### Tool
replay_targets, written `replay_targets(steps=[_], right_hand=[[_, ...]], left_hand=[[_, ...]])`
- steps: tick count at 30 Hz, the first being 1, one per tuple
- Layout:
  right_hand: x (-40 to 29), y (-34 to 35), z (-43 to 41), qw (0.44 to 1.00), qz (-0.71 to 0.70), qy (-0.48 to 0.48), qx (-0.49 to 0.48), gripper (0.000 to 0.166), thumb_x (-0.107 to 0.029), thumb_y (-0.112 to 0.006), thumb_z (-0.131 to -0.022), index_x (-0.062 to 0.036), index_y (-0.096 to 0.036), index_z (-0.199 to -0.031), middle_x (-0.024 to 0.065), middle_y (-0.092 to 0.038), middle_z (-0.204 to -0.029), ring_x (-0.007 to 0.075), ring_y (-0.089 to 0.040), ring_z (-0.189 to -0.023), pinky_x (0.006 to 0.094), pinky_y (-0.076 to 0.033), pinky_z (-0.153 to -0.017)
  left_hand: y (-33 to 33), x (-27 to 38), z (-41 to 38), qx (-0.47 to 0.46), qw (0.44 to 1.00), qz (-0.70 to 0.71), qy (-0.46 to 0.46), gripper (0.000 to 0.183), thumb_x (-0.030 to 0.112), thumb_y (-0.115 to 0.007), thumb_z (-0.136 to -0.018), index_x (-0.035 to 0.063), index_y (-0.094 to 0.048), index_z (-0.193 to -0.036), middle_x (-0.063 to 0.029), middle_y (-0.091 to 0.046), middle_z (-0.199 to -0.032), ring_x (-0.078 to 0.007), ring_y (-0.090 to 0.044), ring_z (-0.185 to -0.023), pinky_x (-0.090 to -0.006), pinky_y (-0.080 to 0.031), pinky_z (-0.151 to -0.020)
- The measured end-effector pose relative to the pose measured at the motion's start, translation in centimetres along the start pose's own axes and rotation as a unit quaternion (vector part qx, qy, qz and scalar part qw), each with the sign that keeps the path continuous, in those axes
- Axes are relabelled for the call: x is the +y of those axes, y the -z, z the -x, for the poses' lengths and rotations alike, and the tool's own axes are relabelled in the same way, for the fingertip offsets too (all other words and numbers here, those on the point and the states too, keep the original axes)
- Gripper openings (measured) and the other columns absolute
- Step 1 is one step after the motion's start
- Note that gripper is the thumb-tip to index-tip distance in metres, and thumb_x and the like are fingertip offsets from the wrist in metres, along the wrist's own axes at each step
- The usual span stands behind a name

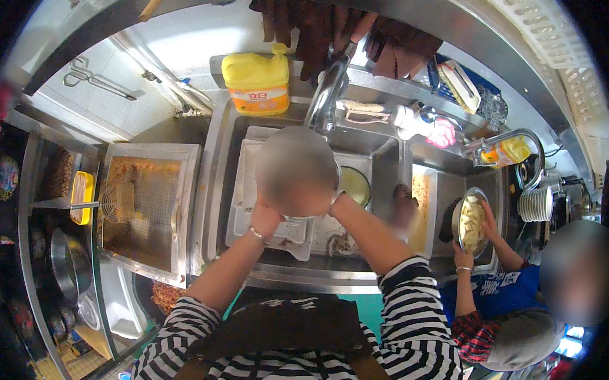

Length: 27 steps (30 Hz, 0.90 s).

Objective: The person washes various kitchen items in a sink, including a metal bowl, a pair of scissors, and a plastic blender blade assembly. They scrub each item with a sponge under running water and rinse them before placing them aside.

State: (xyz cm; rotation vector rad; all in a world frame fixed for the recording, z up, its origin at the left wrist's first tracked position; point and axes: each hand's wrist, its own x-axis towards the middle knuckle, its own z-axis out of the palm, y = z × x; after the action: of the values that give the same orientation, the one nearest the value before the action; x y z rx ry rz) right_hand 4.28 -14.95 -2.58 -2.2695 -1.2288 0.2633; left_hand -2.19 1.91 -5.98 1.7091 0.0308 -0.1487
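Over the left basin of a steel sink (222,201), a round vessel (339,172) is largely hidden by a blur; a thin pale rim shows at its edge. My left hand (268,218) grips its lower left side. On the lower right, my right hand (328,204) holds it too, with the fingers lost in the blur. White plastic trays (297,243) lie stacked below. Beside them in the basin is a round container of yellowish-green liquid (354,184). A metal faucet (327,102) reaches over the basin from behind.
On the right, a co-worker's hands (463,258) hold a bowl of pale cut pieces (471,223) over another basin. A yellow detergent jug (255,86) stands behind the sink. Left are a perforated metal tray (145,208) and a wire skimmer (115,203). Brown gloves (311,32) hang above.
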Motion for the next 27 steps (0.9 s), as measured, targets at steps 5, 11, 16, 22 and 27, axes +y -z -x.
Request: replay_targets(steps=[5,11,16,22,27], right_hand=[[-0.2,3.0,-0.4,0.955,0.26,-0.065,0.126,0.035,-0.03,-0.05,-0.079,-0.0081,-0.057,-0.104,0.0142,-0.055,-0.11,0.0291,-0.05,-0.101,0.0429,-0.039,-0.086],[0.3,1.3,-1.0,0.929,0.307,-0.185,0.092,0.048,-0.033,-0.048,-0.083,-0.0085,-0.044,-0.124,0.0101,-0.048,-0.123,0.0242,-0.045,-0.114,0.0369,-0.034,-0.098],[-1.2,-1.6,-1.9,0.963,0.062,-0.187,0.185,0.047,-0.035,-0.045,-0.085,-0.0066,-0.044,-0.123,0.0115,-0.049,-0.122,0.026,-0.047,-0.111,0.0395,-0.036,-0.096],[-0.1,-4.0,0.2,0.852,-0.412,-0.178,0.269,0.048,-0.038,-0.041,-0.087,-0.0043,-0.046,-0.121,0.0132,-0.051,-0.119,0.0281,-0.049,-0.108,0.0427,-0.039,-0.093],[0.0,-1.2,5.4,0.387,-0.831,-0.119,0.381,0.067,-0.057,-0.033,-0.087,-0.0018,-0.044,-0.123,0.0132,-0.051,-0.121,0.0289,-0.05,-0.11,0.0454,-0.04,-0.094]], left_hand=[[0.1,-3.3,-2.2,0.076,0.934,-0.268,-0.224,0.062,0.017,-0.05,-0.084,0.0047,-0.017,-0.136,-0.0143,-0.05,-0.116,-0.0254,-0.058,-0.095,-0.0341,-0.049,-0.076],[-1.3,2.0,-1.7,0.139,0.966,-0.198,-0.09,0.052,0.021,-0.059,-0.078,0.011,-0.043,-0.126,-0.0078,-0.056,-0.114,-0.0206,-0.061,-0.09,-0.0355,-0.04,-0.093],[-1.3,3.0,-1.5,0.116,0.928,-0.331,-0.129,0.05,0.021,-0.063,-0.075,0.0104,-0.05,-0.122,-0.0119,-0.045,-0.128,-0.0222,-0.064,-0.082,-0.0332,-0.051,-0.075],[-2.8,5.6,-1.5,0.085,0.972,-0.162,-0.149,0.064,0.003,-0.05,-0.074,0.005,-0.028,-0.134,-0.0205,-0.027,-0.139,-0.0335,-0.042,-0.115,-0.0363,-0.039,-0.094],[-3.9,8.5,-1.8,0.036,0.971,-0.138,-0.192,0.077,-0.008,-0.041,-0.069,0.009,-0.016,-0.14,-0.0263,-0.02,-0.139,-0.0403,-0.027,-0.127,-0.0367,-0.033,-0.1]])
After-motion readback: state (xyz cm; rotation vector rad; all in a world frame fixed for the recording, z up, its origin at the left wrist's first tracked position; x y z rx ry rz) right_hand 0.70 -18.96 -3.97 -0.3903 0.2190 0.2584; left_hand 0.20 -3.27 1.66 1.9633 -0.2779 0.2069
